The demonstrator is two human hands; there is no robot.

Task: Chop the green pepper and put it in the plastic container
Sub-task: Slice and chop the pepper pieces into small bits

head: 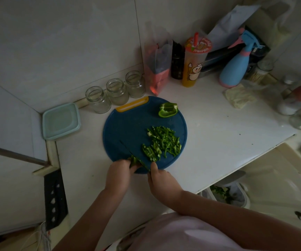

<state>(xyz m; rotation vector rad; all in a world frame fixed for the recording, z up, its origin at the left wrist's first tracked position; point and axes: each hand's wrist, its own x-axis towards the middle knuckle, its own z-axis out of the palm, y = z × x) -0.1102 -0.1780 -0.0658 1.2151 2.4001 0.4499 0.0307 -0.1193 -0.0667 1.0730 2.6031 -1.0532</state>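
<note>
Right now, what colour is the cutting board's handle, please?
Yellow handle, on a dark blue board; head view.

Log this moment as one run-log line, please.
stage: chopping; left hand: holds green pepper piece on round blue plastic cutting board; right hand: grips dark knife; chopped strips: piled on board; pale green plastic container: beside board

Walls (64, 42): pale large tiles, meeting in a corner.
Counter (218, 134): white, set into that corner.
Light: dim.

On cutting board (124, 127): pepper strips (162, 142), pepper chunk (167, 110) behind them; plastic container (61, 121) left of board; jars (117, 91) behind.
</note>
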